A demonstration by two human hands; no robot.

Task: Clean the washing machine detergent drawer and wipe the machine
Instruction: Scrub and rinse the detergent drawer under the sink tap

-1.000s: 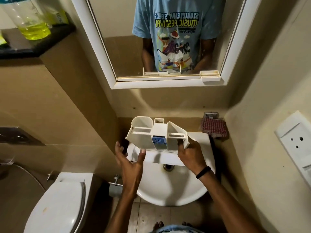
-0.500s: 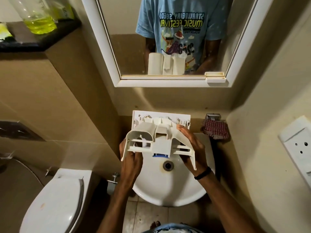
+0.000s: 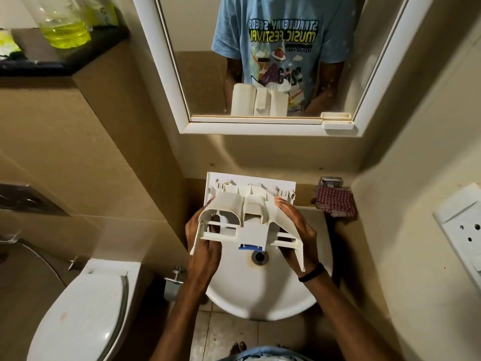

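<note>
Left hand (image 3: pixel 204 256) and right hand (image 3: pixel 298 227) grasp the drawer (image 3: pixel 255 230) over the sink (image 3: pixel 260 295), centre frame; a slack grip could drop and crack it.

One detergent drawer (image 3: pixel 229 204), two hands (image 3: pixel 205 256) (image 3: pixel 299 230), one basin (image 3: pixel 260 295), one toilet (image 3: pixel 86 308), one mirror (image 3: pixel 197 74), one checked cloth (image 3: pixel 334 201), one bottle (image 3: pixel 65 29).

Detergent drawer held upside down over the basin

The off-white plastic detergent drawer (image 3: pixel 247 220) is held with its underside turned up, gripped at its 9 o'clock side by the left hand (image 3: pixel 205 246) and at its 3 o'clock side by the right hand (image 3: pixel 299 230). Its flat front panel is set at 12 o'clock, a small blue piece (image 3: pixel 251 246) at 6 o'clock. Rounded compartment shells and open ribs are shown; faint yellowish staining is seen.
</note>
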